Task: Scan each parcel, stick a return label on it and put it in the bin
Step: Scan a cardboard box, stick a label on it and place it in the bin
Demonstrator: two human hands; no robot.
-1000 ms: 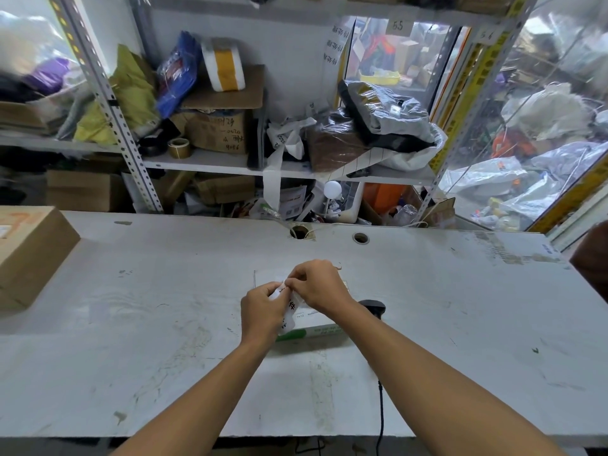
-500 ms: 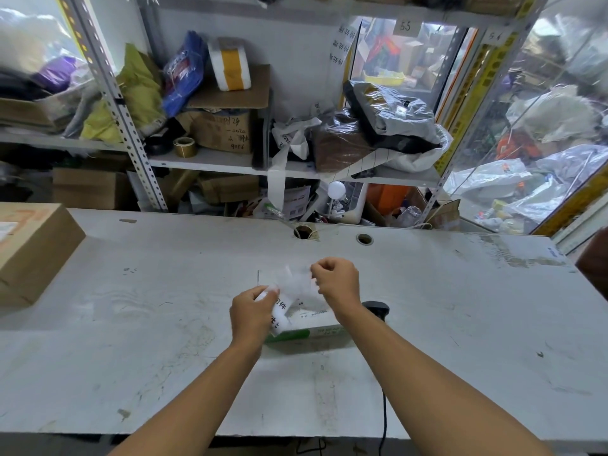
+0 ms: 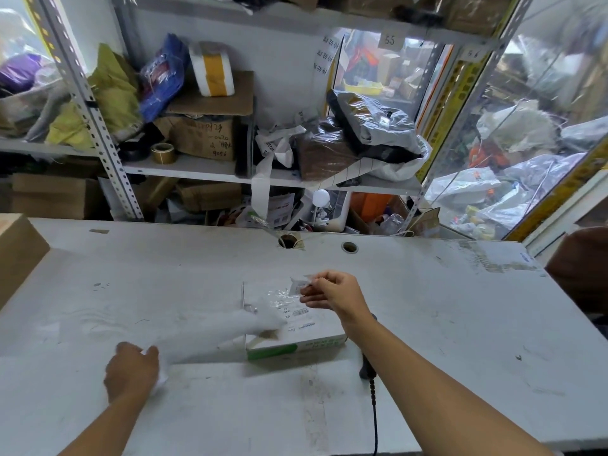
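The parcel (image 3: 289,327), a flat white box with a green stripe along its near edge, is lying on the white table (image 3: 427,324) just in front of you, near the middle. Your right hand (image 3: 332,292) is hovering over its far right corner, thumb and fingertips pinching a small label (image 3: 300,284) with dark print on it; the label is blurred, so the print is not readable. Your left hand (image 3: 131,368) is sitting low on the table, well apart from the parcel to its left, fingers curled round a white strip of paper (image 3: 217,334). That strip is showing as a pale streak running from your left hand up toward the parcel's near left corner; whether it is touching the box cannot be told through the blur. A black scanner (image 3: 367,363) is lying just beside the parcel's right end, partly hidden under your right forearm, its cable (image 3: 374,419) trailing toward the table's near edge. A brown cardboard box (image 3: 16,255) is standing at the table's far left edge. Two round holes (image 3: 349,247) are showing in the tabletop near its back edge. Behind the table, metal shelving (image 3: 98,126) is holding cartons, bagged goods and a roll of tape (image 3: 162,152).
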